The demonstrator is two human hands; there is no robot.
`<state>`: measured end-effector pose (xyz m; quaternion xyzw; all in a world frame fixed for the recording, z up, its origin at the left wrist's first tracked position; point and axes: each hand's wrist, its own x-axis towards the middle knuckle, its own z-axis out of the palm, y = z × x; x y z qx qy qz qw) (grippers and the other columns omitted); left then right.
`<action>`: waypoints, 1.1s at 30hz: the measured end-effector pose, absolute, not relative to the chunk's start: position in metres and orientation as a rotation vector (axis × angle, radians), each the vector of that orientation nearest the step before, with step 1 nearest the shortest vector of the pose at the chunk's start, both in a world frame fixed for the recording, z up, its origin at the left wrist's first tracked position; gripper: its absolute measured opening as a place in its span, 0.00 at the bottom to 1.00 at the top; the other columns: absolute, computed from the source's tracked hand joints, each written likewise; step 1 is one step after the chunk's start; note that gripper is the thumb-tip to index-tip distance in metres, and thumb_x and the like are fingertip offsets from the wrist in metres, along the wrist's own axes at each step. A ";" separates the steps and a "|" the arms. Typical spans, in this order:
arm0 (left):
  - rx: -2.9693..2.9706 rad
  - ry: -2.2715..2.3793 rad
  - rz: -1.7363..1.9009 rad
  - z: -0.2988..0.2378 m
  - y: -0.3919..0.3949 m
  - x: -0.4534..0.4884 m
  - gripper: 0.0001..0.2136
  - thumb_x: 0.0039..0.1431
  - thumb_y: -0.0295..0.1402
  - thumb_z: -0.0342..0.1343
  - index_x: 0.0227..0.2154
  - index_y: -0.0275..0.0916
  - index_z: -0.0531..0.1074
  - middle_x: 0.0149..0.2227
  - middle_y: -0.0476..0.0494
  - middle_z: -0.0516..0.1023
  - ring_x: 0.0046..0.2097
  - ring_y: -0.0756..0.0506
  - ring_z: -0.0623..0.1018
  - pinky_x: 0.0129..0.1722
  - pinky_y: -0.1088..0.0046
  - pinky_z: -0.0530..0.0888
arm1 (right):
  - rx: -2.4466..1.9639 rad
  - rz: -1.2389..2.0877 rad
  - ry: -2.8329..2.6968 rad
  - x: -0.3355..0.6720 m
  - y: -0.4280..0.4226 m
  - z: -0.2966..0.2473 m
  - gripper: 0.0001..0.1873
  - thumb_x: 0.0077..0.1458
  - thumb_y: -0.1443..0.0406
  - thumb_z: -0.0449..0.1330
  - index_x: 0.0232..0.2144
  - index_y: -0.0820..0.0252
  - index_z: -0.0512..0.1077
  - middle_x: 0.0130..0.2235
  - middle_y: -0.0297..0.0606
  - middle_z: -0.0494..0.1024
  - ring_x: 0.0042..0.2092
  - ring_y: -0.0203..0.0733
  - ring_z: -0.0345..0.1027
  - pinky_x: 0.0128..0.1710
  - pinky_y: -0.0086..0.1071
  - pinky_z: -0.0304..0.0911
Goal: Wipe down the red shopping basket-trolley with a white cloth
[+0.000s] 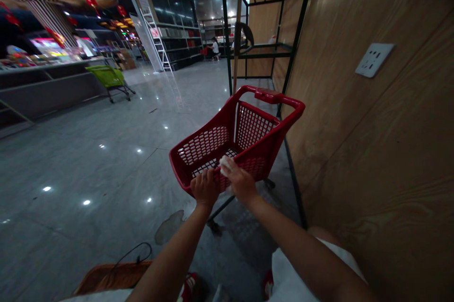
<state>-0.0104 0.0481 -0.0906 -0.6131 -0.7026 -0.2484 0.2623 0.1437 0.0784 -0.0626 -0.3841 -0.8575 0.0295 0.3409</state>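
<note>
A red plastic shopping cart [262, 157] with perforated sides stands in front of me, its handle toward the wooden wall. My left hand [205, 188] grips the near rim of its basket, fingers curled over the edge. Just to the right, my right hand [241, 181] holds a crumpled white cloth [226, 165] against the same rim. The fingers are closed on the cloth, which may be a tissue; part of it is hidden by the hand. Nothing shows inside the basket.
At right is a wooden wall [362, 141] with a white socket plate [375, 59]. A black metal rack [264, 51] stands behind the cart. Farther off are a green cart [108, 76], a ladder [159, 44] and a person [215, 48]. A brown object [113, 276] lies by my feet.
</note>
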 end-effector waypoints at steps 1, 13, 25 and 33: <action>-1.663 -1.908 -0.657 -0.090 0.048 -0.011 0.11 0.56 0.37 0.52 0.39 0.39 0.73 0.37 0.39 0.77 0.37 0.41 0.71 0.37 0.64 0.58 | -0.952 0.088 -2.302 0.134 0.070 -0.064 0.29 0.57 0.74 0.51 0.59 0.52 0.63 0.65 0.34 0.56 0.54 0.39 0.67 0.53 0.31 0.64; -1.641 -1.928 -0.654 -0.094 0.047 -0.008 0.13 0.56 0.37 0.51 0.42 0.40 0.73 0.40 0.39 0.76 0.38 0.41 0.71 0.38 0.64 0.59 | -1.535 -0.068 -1.781 0.226 0.142 -0.033 0.32 0.54 0.77 0.48 0.59 0.51 0.64 0.66 0.36 0.56 0.52 0.46 0.69 0.49 0.36 0.67; -1.643 -1.902 -0.609 -0.090 0.044 -0.008 0.11 0.56 0.37 0.51 0.38 0.39 0.73 0.37 0.40 0.77 0.36 0.42 0.71 0.37 0.64 0.59 | -0.977 0.054 -2.363 0.140 0.072 -0.051 0.29 0.58 0.74 0.51 0.59 0.50 0.63 0.65 0.32 0.58 0.51 0.40 0.69 0.51 0.33 0.67; -1.651 -1.903 -0.672 -0.094 0.043 -0.001 0.14 0.54 0.35 0.52 0.43 0.38 0.72 0.41 0.38 0.77 0.39 0.40 0.72 0.39 0.63 0.60 | -1.496 -0.136 -1.768 0.234 0.141 -0.035 0.33 0.53 0.77 0.52 0.59 0.50 0.64 0.64 0.36 0.59 0.50 0.45 0.70 0.48 0.36 0.68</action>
